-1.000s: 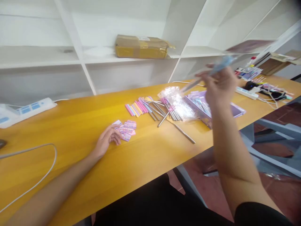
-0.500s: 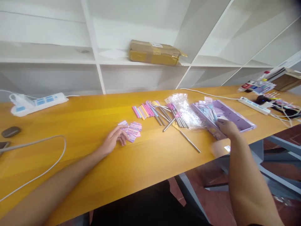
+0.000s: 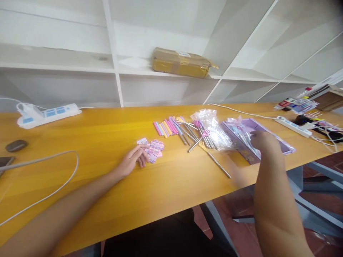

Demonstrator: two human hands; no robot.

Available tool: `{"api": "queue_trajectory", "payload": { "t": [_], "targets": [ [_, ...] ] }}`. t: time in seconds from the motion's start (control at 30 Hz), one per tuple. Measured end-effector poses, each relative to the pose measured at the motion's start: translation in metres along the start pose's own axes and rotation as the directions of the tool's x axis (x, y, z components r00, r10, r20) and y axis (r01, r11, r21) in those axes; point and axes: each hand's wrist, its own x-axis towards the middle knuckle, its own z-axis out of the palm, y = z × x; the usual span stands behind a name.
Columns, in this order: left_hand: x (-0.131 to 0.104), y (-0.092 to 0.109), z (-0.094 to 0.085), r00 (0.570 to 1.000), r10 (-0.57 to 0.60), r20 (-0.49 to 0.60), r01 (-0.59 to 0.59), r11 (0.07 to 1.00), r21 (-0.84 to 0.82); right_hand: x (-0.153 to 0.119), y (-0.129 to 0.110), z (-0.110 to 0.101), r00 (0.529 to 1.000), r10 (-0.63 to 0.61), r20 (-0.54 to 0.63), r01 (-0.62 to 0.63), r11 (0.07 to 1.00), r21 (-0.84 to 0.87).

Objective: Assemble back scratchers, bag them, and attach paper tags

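Beside a loose pile of small pink and purple printed cards (image 3: 156,146), my left hand (image 3: 134,158) rests on the table, fingers loosely bent and apart, the tips at the cards. My right hand (image 3: 265,141) is over a purple box (image 3: 285,144) that contains clear-wrapped packets (image 3: 239,130). Its fingers are turned away and blurred, so a hold on a packet cannot be made out. Between the hands lie metal-rod back scratchers (image 3: 205,141) with pink, purple and yellow claw heads, one yellow-headed back scratcher (image 3: 218,164) nearer the front edge, and a row of pastel tubes (image 3: 164,128).
Crumpled clear plastic bags (image 3: 214,125) lie left of the box. White power strips (image 3: 50,116) and cables sit at both sides. A taped cardboard parcel (image 3: 182,63) stands on the white shelf. A dark mouse-like object (image 3: 16,145) lies far left.
My right hand has moved from the box's near side to over its inside, and the packets there have shifted. My left hand stays by the cards. The view has shifted slightly.
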Motion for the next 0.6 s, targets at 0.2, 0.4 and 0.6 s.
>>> {"api": "queue_trajectory", "payload": {
  "t": [0.2,0.4,0.6],
  "targets": [
    [0.000,-0.001,-0.001,1.000,0.012,0.017,-0.013,0.999,0.035,-0.014,-0.077,-0.022,0.976,-0.119,0.184,0.111,0.992,0.052],
    [-0.001,-0.004,-0.003,1.000,-0.014,0.010,0.012,0.990,0.139,-0.043,-0.156,-0.010,0.952,-0.220,0.215,0.204,0.975,0.093],
    [-0.001,-0.004,-0.003,0.998,0.063,-0.003,-0.058,0.934,0.352,-0.082,-0.197,0.013,0.973,-0.200,0.119,0.183,0.973,0.140]
  ]
}}
